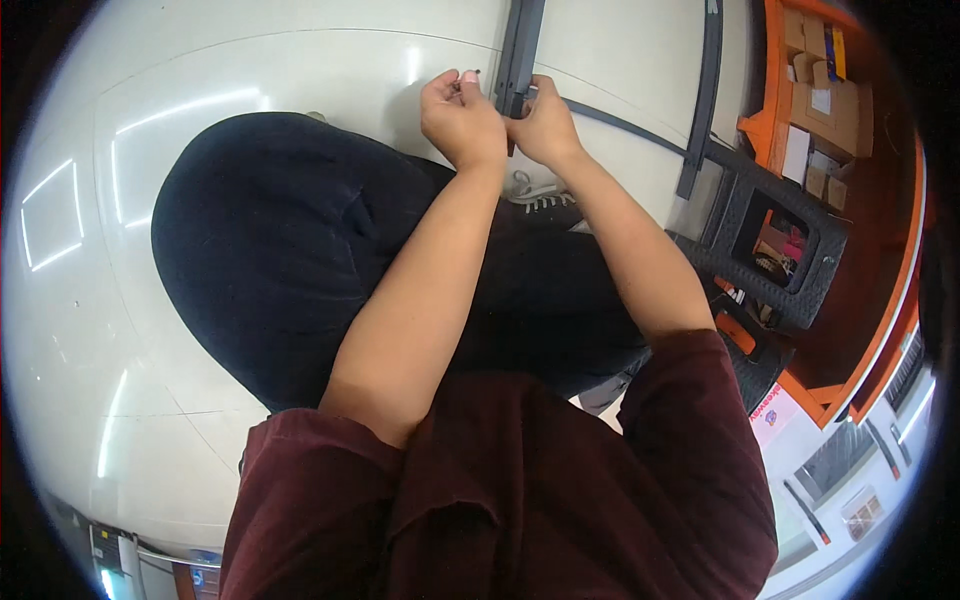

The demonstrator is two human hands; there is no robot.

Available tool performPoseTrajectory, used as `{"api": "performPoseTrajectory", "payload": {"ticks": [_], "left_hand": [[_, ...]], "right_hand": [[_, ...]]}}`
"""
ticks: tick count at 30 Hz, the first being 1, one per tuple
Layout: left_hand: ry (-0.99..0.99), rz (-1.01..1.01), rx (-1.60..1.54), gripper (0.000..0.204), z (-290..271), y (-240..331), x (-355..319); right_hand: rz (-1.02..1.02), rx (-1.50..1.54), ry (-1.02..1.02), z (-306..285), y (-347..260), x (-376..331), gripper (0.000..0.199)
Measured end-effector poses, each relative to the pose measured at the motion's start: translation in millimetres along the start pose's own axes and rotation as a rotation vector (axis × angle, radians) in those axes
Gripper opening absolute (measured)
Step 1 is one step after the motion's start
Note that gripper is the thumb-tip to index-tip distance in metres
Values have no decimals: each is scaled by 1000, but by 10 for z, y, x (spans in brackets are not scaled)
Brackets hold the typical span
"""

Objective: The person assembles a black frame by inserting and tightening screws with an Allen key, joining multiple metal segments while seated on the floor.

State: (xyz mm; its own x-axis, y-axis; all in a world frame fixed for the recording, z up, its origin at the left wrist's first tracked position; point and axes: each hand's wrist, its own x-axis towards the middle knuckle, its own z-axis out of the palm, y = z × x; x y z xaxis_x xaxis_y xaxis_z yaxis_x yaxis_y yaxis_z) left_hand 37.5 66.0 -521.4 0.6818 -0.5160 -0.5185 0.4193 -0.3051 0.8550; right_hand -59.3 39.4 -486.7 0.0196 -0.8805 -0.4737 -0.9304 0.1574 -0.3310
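My left hand [465,122] is closed in a pinch just left of a dark grey metal bar. A small dark screw-like piece [477,72] shows at its fingertips, too small to make out surely. My right hand [546,124] is wrapped round the lower end of the metal bar [521,45], thumb on the near side and fingers partly hidden behind it. The bar belongs to a frame whose thinner crosspiece [628,123] runs right to a second upright bar [706,85]. The frame lies over the pale floor in front of me.
A dark stool [822,262] with small items in its opening stands at the right. Beyond it an orange shelf unit [760,128] holds cardboard boxes [832,112]. My bent leg [270,220] takes up the left middle, and a grey shoe [540,197] is below my hands. Glossy floor tiles [300,60] reflect lights.
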Motion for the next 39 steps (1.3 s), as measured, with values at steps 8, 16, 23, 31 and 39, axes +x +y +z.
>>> {"api": "performPoseTrajectory", "payload": {"ticks": [8,16,23,31,39], "left_hand": [[-243,37,43,15,-5,9,-97],[-381,123,192,39,-10,10,-83],[-447,167,167,41,33,-41,-80],[-644,-114,-131,38,91,3,-136],[-643,-583,-392,33,72,-17,6]], "right_hand": [[-2,323,-27,-218,138,-172,76],[-63,236,-29,-256,131,-246,72],[-62,258,-21,-302,55,-331,71],[-50,172,-11,-439,-13,-388,74],[-140,216,85,-460,-24,-417,77]]}}
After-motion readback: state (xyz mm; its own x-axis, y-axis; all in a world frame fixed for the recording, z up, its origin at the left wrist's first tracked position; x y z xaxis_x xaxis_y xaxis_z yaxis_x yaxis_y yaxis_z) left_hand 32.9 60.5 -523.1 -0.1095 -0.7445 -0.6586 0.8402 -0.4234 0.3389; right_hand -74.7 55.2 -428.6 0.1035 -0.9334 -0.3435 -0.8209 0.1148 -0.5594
